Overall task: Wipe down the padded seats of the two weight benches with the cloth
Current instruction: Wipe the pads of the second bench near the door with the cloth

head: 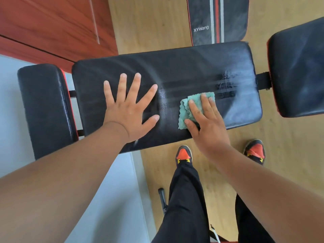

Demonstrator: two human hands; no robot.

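Green cloth (188, 106), crumpled terry, lies flat on the main black padded seat (175, 67), right of centre, near front edge. Seat dusty w/ pale wipe streaks. 2nd bench pad (218, 18), black w/ red & grey stripes, lies just behind it.

Long black padded bench seat (166, 71) lies across the middle, streaked with wipe marks. Left hand (128, 106) lies flat on it, fingers spread. Right hand (206, 120) presses a crumpled green terry cloth (188, 106) onto the seat near its front edge, right of the left hand. Smaller black pad (44, 109) sits off the seat's left end, another black pad (298, 72) off its right. Black striped pad marked XYWang (217, 20) lies beyond the seat on the wood floor (150, 23). Orange-and-black shoes (184, 155) stand just before the seat.
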